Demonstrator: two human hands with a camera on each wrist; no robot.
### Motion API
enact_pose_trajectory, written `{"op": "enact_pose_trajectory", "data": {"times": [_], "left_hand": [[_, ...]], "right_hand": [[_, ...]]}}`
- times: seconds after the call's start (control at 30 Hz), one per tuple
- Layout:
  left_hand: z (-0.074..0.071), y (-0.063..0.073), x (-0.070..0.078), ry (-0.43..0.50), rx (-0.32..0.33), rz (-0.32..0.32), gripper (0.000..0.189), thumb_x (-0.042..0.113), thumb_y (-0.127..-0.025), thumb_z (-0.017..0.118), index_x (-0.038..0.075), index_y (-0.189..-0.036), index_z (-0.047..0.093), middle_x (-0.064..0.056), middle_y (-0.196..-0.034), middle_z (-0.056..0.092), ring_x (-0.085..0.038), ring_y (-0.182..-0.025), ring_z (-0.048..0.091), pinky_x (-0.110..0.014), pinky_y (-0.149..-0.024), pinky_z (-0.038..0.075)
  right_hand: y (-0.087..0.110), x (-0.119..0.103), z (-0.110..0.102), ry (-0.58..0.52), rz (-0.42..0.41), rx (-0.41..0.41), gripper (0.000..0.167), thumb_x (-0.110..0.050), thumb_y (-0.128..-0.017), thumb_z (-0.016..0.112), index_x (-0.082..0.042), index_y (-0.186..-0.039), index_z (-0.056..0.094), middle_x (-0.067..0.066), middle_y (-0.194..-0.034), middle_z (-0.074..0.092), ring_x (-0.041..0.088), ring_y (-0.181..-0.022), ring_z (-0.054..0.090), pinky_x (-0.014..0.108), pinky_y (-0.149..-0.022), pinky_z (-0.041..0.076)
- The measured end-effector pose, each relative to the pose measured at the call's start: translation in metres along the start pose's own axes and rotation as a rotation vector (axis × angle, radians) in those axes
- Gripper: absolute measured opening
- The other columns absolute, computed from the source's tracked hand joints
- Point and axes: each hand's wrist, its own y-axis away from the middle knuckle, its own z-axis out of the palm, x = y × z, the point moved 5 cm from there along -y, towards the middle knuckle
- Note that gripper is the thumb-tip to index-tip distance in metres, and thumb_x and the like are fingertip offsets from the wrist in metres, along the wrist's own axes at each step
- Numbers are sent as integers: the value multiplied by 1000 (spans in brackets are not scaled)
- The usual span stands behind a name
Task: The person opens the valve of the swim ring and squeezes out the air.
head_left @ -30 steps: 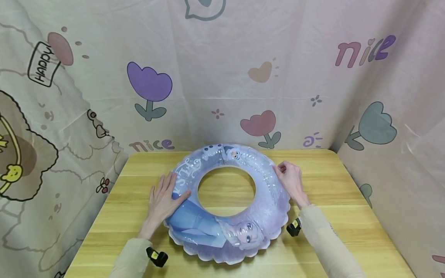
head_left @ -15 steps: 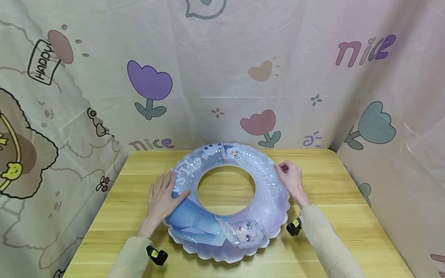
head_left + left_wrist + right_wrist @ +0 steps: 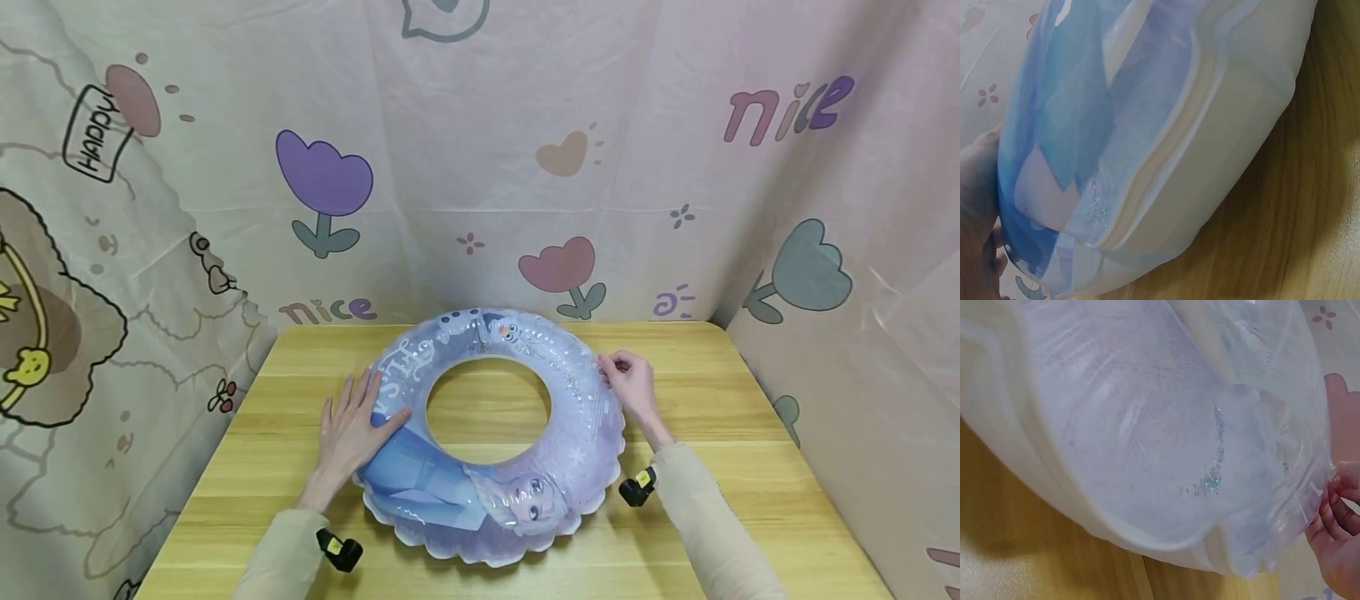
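An inflated swim ring [image 3: 420,475], blue and lilac with printed cartoon figures and a scalloped edge, lies on the table. My left hand [image 3: 352,429] rests on its left side, fingers spread and fairly straight, the thumb over the top. At the ring's right side, my right hand [image 3: 630,385] has thumb and fingers pinched together. In the right wrist view, those fingers [image 3: 1329,519] pinch a small clear valve [image 3: 1334,472] that sticks out of the ring. Loose glitter [image 3: 1210,478] shows inside the clear vinyl. Only part of the left hand [image 3: 979,194] appears in the left wrist view, beside the ring's bulging wall.
The wooden table [image 3: 285,367] has its back edge against a printed curtain [image 3: 450,150]. More curtain hangs to the left and right. A small black camera [image 3: 340,551] sits by the left wrist, and another black camera [image 3: 637,487] by the right.
My right hand has shifted slightly to the right, its fingertips now at the ring's outer edge. The left hand and the ring have stayed in place.
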Motion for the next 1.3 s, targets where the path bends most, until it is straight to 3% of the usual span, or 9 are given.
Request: {"op": "enact_pose_trajectory", "data": {"times": [0.13,0.33,0.57,0.87,1.0,1.1,1.2,1.3], "left_hand": [[0,1,0,2,0,1,101,77,-90,46,14,-163,16,-13,-171,10,-41,-158,5,-71,-122,1],[0,0,0,2,-5,-1,101,78,-90,46,14,-163,16,-13,-171,10,-41,-158,4,-71,-122,1],[0,0,0,5,-7,-4,101,78,-90,46,14,-163,16,-13,-171,10,-41,-158,5,-71,-121,1],[0,0,-1,5,-10,-14,100,77,-91,45,15,-163,14,-14,-171,9,-41,-158,5,-71,-122,0],[-1,0,2,-6,3,-1,98,75,-93,44,13,-163,16,-15,-171,9,-42,-158,5,-70,-122,0],[-5,8,15,-34,52,53,93,70,-95,46,12,-162,21,-16,-170,15,-42,-157,10,-70,-122,4],[-7,21,40,-65,113,189,90,66,-93,53,12,-160,28,-15,-167,24,-41,-156,18,-68,-123,12],[-4,36,68,-100,142,386,88,68,-91,55,14,-158,33,-12,-166,29,-38,-154,26,-66,-122,19]], "right_hand": [[-1,3,1,-74,32,-10,26,-9,-99,62,16,-93,68,21,-79,72,0,-58,60,14,-55,54],[-1,9,2,-171,109,-37,27,-7,-101,58,20,-99,65,-4,-68,68,-1,-57,60,15,-56,53],[-1,14,-2,-433,233,-38,24,-4,-103,52,19,-106,58,-9,-65,67,3,-58,61,15,-58,55],[4,15,-4,-435,192,-71,30,0,-103,51,17,-127,51,-13,-74,71,1,-67,65,15,-67,57],[18,9,-10,-257,70,39,27,-2,-100,56,12,-124,56,-4,-84,67,0,-71,63,14,-70,56],[37,-2,-10,-5,-158,96,18,0,-91,66,8,-107,64,9,-87,66,8,-76,62,19,-71,54],[56,-19,-1,216,-481,34,23,-2,-81,74,4,-103,67,18,-99,67,24,-93,63,36,-86,53],[75,-32,11,377,-730,-93,40,-15,-80,78,0,-115,68,22,-122,65,39,-117,58,55,-103,45]]}}
